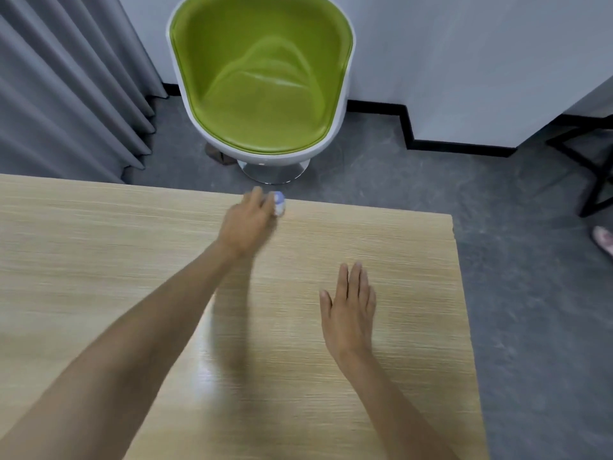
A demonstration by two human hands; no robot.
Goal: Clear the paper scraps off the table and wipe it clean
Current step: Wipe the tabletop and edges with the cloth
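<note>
**Left hand at the far edge with a wad, right hand flat**

Biggest thing here is the light wood-grain desk (99, 277), filling the lower frame from 9 to 5 o'clock. Past its far edge at 12 o'clock sits a green-and-white tub chair (262, 84) on grey floor, with grey curtains (66, 78) at 10 o'clock. The left hand (247, 224) reaches out to the desk's far edge, just above centre, fingers curled around a small white-and-blue crumpled paper scrap (279, 203), a bit blurry. The right hand (350, 310) is at about 4 o'clock from it, fingers spread flat and empty over the desktop; can't tell if it's touching.
</note>
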